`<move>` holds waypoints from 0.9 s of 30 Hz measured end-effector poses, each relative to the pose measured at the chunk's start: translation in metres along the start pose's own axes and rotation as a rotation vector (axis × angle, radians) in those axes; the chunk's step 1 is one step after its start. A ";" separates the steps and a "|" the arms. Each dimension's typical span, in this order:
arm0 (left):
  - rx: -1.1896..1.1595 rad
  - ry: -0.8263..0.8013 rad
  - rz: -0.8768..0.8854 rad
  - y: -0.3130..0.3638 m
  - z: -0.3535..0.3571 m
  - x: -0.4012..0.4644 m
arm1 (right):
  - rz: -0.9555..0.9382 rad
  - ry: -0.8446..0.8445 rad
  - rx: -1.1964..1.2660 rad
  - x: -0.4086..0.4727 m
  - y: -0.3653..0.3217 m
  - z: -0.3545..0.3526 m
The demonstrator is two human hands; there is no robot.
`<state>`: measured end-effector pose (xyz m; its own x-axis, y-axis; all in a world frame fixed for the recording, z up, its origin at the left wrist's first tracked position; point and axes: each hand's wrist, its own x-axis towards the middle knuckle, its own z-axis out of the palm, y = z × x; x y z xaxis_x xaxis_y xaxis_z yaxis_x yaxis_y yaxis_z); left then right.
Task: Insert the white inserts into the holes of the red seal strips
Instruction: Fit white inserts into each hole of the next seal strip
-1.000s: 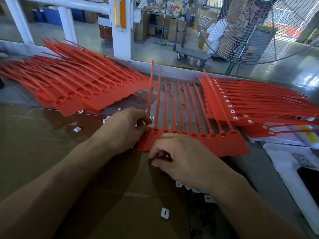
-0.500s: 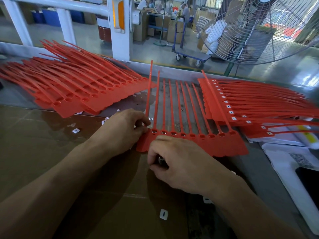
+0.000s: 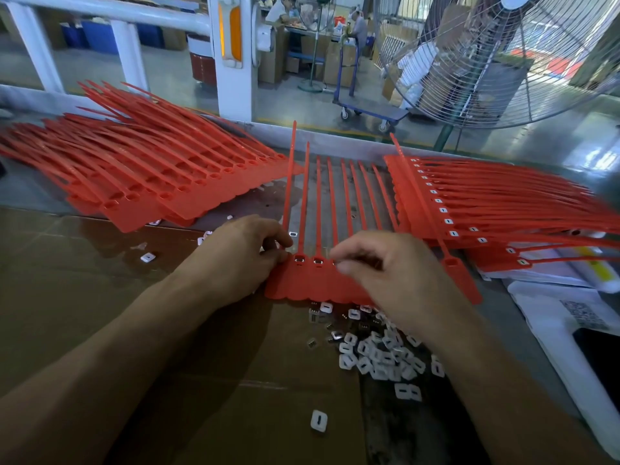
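A joined row of red seal strips (image 3: 308, 280) lies flat in the middle of the table, tails pointing away from me. My left hand (image 3: 240, 255) pinches its left edge. Over the third hole my right hand (image 3: 382, 273) hovers with thumb and forefinger pinched together; what they hold is hidden. The two leftmost holes carry inserts. A heap of white inserts (image 3: 379, 350) lies just below the row, under my right wrist.
A stack of strips with open holes (image 3: 151, 176) fans out at left. At right sits a stack of strips with white inserts fitted (image 3: 486, 209), over white papers (image 3: 553, 317). Loose inserts (image 3: 318, 421) dot the brown cardboard (image 3: 84, 280). A large fan (image 3: 503, 55) stands behind.
My right hand has lifted off the insert heap, uncovering it, and moved up to the row's holes. My left hand has stayed on the row's left edge.
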<state>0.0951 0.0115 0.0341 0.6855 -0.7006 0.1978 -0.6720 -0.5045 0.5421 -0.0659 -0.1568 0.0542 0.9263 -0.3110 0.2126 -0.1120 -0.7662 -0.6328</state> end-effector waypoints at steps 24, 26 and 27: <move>-0.013 -0.005 0.009 -0.001 0.000 -0.001 | 0.245 0.126 -0.047 0.007 0.038 -0.017; -0.012 -0.012 0.009 -0.001 -0.001 0.000 | 0.242 0.136 -0.046 0.007 0.037 -0.017; -0.015 -0.014 0.008 -0.001 -0.001 0.000 | 0.243 0.136 -0.050 0.007 0.037 -0.017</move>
<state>0.0956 0.0123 0.0344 0.6761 -0.7117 0.1908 -0.6733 -0.4915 0.5523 -0.0692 -0.1970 0.0449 0.8139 -0.5588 0.1589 -0.3458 -0.6857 -0.6406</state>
